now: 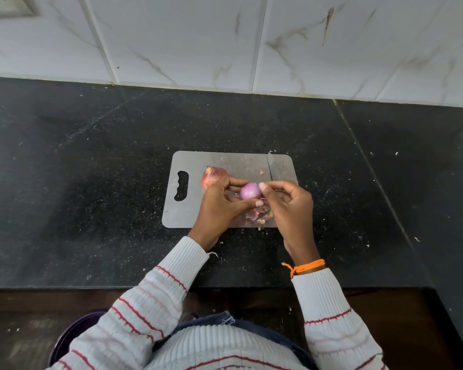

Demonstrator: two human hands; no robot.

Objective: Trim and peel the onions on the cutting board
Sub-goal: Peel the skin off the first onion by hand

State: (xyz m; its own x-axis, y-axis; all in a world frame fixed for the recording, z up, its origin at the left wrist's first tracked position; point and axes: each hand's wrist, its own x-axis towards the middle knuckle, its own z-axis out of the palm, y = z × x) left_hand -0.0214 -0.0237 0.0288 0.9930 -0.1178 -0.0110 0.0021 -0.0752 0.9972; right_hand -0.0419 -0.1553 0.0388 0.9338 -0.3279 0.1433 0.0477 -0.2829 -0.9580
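Your left hand (219,206) cradles the peeled onion (250,190); right hand (289,202) pinches at its top. Strip remaining skin downward, dropping scraps onto the peels (258,214).

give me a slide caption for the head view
Both hands, left hand and right hand, peel a purple onion over the cutting board.
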